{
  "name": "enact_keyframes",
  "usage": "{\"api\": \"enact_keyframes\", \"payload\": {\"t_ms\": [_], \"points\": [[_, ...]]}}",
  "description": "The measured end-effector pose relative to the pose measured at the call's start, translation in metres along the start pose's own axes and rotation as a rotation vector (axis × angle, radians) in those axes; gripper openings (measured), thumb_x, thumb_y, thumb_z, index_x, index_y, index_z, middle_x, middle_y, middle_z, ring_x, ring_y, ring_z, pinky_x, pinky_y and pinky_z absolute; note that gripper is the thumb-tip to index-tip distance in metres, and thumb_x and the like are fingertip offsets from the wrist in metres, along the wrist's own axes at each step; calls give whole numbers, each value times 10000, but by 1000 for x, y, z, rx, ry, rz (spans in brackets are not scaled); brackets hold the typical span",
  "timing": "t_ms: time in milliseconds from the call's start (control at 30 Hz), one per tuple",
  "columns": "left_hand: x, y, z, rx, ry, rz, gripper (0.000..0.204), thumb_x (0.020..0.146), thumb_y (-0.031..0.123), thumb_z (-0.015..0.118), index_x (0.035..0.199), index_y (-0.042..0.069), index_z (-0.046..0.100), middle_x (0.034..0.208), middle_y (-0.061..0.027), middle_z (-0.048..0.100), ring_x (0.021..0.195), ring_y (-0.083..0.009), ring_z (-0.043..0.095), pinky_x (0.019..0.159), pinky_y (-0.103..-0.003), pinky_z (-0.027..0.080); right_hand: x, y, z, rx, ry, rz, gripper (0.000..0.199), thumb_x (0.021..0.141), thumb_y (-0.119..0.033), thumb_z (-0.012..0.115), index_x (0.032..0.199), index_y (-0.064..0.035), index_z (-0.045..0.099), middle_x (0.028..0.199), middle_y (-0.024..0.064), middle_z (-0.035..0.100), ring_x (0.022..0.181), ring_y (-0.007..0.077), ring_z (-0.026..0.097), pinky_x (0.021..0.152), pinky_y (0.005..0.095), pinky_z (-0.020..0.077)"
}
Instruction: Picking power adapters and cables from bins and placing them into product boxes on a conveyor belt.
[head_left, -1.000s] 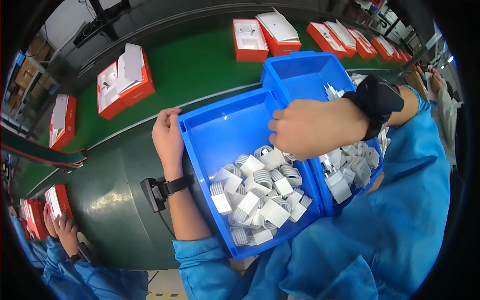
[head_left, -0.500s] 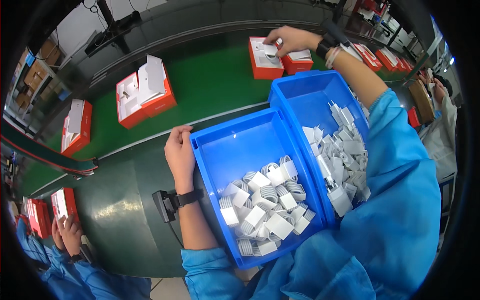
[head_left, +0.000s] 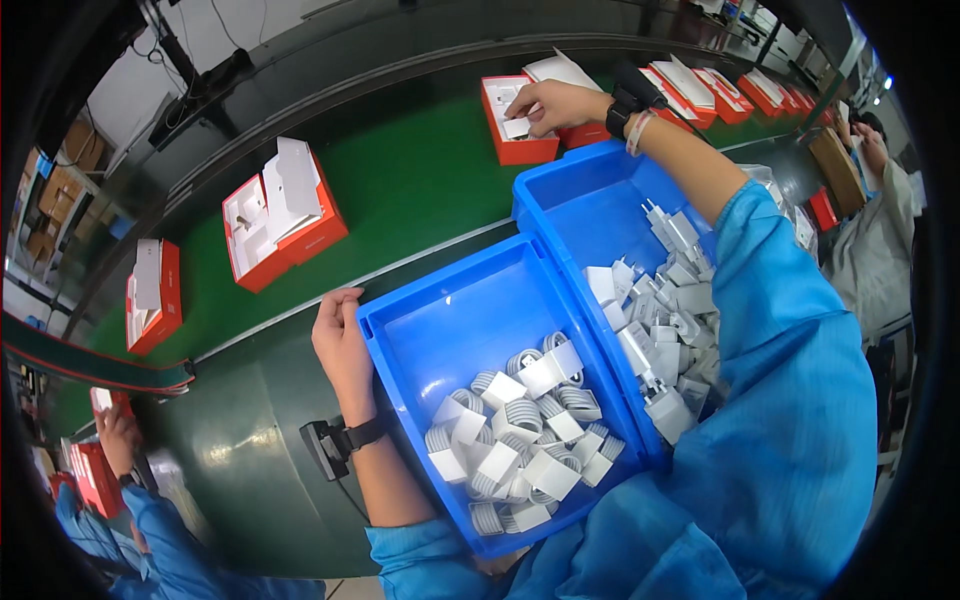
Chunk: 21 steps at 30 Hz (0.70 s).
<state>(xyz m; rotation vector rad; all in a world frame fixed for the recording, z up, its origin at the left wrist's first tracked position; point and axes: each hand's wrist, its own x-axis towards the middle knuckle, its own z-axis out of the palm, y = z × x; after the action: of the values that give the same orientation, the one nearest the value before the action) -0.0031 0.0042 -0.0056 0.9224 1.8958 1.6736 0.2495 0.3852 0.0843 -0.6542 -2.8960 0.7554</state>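
My right hand [head_left: 562, 106] reaches over an open red box [head_left: 526, 153] on the green conveyor belt. Its bent fingers hold a coiled white cable with a white paper sleeve [head_left: 517, 128], low in the box's white insert. My left hand [head_left: 342, 345] rests with curled fingers beside the left wall of a blue bin [head_left: 440, 320]; nothing shows in it. Several sleeved cable coils [head_left: 520, 440] fill the near half of that bin. To its right, a second blue bin [head_left: 600, 185] holds a heap of white plug adapters [head_left: 665, 320], partly hidden by my right arm.
More red boxes stand along the belt [head_left: 400, 210]: an open one [head_left: 310, 240] and another [head_left: 165, 295] at left, several at far right [head_left: 725, 95]. A co-worker's hand [head_left: 118, 440] is at lower left; another person [head_left: 870, 230] is at right. A cabled black device is strapped to each wrist.
My right hand has lowered the cable further into the red box. The view has shifted, with the bins now lower and further left. The co-worker's hands at lower left have moved.
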Motion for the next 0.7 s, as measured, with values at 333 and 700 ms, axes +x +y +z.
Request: {"api": "enact_keyframes", "payload": {"t_ms": [333, 700], "points": [[-1, -2, 2, -71, 22, 2, 155, 969, 101, 536, 923, 2, 646, 626, 71, 491, 564, -4, 392, 507, -201, 277, -11, 1, -2, -174, -71, 145, 385, 769, -68, 698, 1147, -20, 642, 1026, 117, 668, 991, 228, 633, 869, 319, 504], [5, -17, -5, -29, 11, 69, 150, 938, 53, 508, 887, 4, 639, 765, 28, 547, 666, -48, 445, 599, -201, 358, -14, 0, 27, -248, -30, -66, 296, 836, -277, 636, 954, -28, 743, 1012, 165, 659, 935, 297, 648, 845, 378, 503]]}}
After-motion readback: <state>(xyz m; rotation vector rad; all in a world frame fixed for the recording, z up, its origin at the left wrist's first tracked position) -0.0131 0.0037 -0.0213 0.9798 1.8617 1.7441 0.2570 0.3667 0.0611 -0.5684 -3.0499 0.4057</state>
